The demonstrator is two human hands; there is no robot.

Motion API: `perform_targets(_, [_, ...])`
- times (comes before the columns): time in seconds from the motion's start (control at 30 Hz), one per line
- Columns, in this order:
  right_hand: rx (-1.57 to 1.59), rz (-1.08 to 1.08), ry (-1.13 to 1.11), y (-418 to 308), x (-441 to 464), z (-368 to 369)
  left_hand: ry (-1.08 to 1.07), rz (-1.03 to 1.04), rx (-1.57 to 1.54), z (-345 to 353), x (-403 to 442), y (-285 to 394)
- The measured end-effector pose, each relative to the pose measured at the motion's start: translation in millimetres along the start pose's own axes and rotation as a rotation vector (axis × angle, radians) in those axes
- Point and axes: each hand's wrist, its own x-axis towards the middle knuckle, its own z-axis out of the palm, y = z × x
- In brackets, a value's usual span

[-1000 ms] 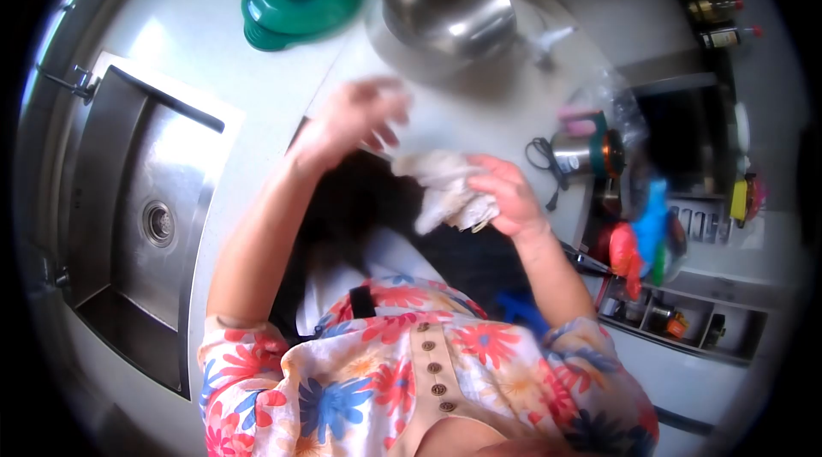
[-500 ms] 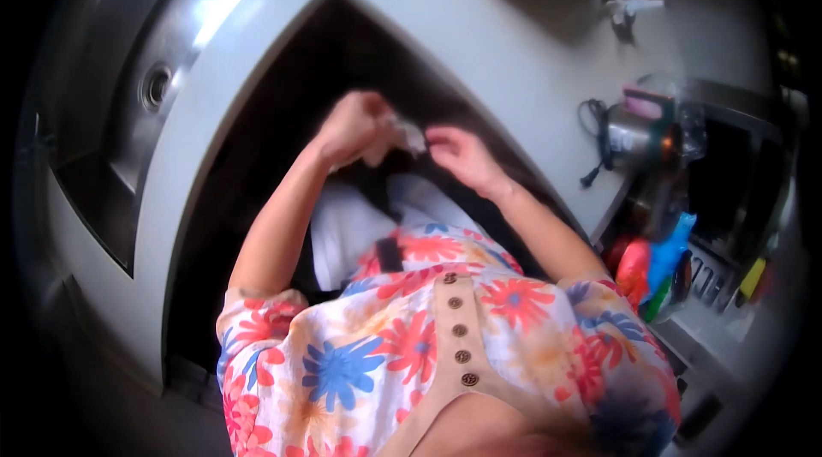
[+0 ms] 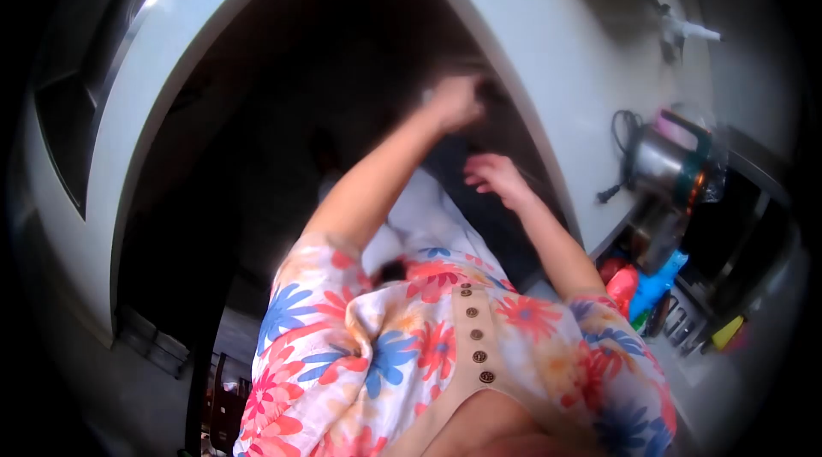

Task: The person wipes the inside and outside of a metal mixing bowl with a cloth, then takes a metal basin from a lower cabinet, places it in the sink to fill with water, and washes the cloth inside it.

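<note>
My left hand is stretched forward over the dark space below the counter, close to the counter's inner edge on the right. It looks closed, though blurred, and a small whitish bit shows beside its knuckles. What it grips is hidden. Nearer my body, my right hand hangs in the air with fingers loosely bent and apart, with nothing visible in it. The white counter runs beside both hands.
On the right counter stand a metal kettle-like appliance with a cord and a white-nozzled object. Blue and red packages lie closer to me. A sink edge shows at the far left.
My left hand has moved forward and right, away from my right hand. The crumpled whitish thing between them is mostly out of sight. The view has swung, and the sink has slid left.
</note>
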Motion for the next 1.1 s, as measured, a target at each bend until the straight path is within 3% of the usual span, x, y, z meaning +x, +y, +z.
perform_targets(0.23, [0.011, -0.026, 0.010, -2.9, 120.4, 25.4, 0.005, -0.264, 0.092, -72.1, -102.8, -12.5])
perform_targets(0.3, [0.044, -0.023, 0.081, -20.2, 160.1, 36.0, 0.084, -0.329, 0.165, -96.8, -127.4, -24.8])
perform_targets(0.37, [0.098, -0.023, 0.121, -28.9, 207.3, 41.4, 0.341, -0.234, 0.157, -111.6, -149.4, -58.0])
perform_targets(0.5, [0.189, -0.016, 0.118, -29.9, 307.5, 39.9, 0.487, -0.325, 0.237, -170.2, -156.3, -60.6])
perform_targets(0.7, [0.650, -0.080, -0.073, -16.8, 416.0, 27.2, 0.473, -0.201, 0.361, -211.5, -155.8, -84.4])
perform_targets(0.8, [1.056, -0.365, -0.562, 39.3, 551.8, -5.5, 0.479, -0.182, 0.282, -221.3, -158.4, -102.6])
perform_targets(0.83, [1.071, -0.384, -0.442, 38.3, 570.5, -11.0, 0.433, -0.345, 0.153, -226.0, -158.3, -94.2])
perform_targets(0.9, [1.086, -0.415, -0.203, 30.1, 598.5, -16.9, 0.425, -0.170, 0.497, -236.2, -158.0, -95.9])
perform_targets(1.0, [1.083, -0.445, 0.180, 26.9, 630.0, -34.3, 0.429, -0.223, 0.679, -236.6, -155.5, -93.0])
perform_targets(1.1, [1.328, -0.244, 0.044, 33.8, 674.8, -59.9, 0.404, -0.250, 0.725, -237.7, -160.0, -93.8])
